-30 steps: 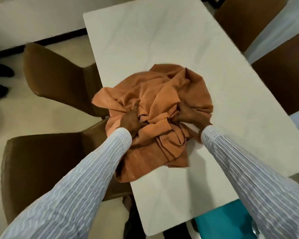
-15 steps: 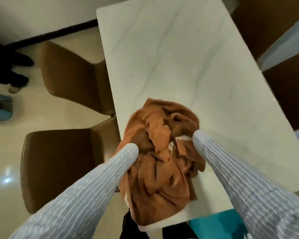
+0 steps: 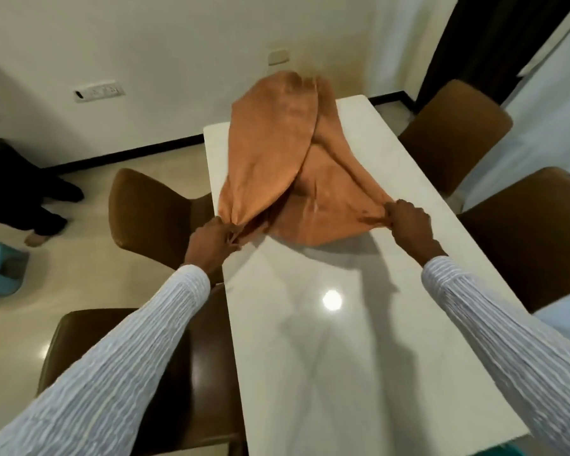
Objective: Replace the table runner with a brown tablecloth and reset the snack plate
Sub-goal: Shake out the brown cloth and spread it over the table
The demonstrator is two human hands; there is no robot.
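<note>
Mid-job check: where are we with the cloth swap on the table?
Done: no runner shows on the table, so it looks removed. In hand: the left hand and right hand each grip an edge of the brown cloth, which billows toward the far end, still folded over itself. Left: spread it flat, then reset the snack plate, which is not in view.

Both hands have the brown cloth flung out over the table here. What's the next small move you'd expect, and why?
Probably lowering both hands and drawing the cloth back toward the near end. The left hand and right hand each pinch a bunched edge of the brown tablecloth, which billows, partly folded over itself, above the far half of the white table. The near half is bare, so the cloth has yet to settle flat and cover it.
</note>
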